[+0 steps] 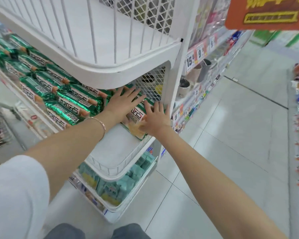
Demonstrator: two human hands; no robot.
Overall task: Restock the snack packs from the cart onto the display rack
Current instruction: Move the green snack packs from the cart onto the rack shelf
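Rows of green snack packs [71,102] fill the middle tier of the white display rack [121,73]. At the tier's right end lies one more green snack pack [136,114]. My left hand [123,100] lies flat on it with fingers spread, a bracelet on the wrist. My right hand [155,118] presses with straight fingers on the same pack's near end, beside the rack's corner post. The upper tier holds nothing that I can see. No cart shows in this view.
The rack's lowest tier [117,185] holds pale green packets. A bare white ledge [114,149] sits just below my hands. Store shelving with price tags [197,54] runs back on the right, beside a tiled aisle floor [231,135]. An orange sign [266,12] hangs overhead.
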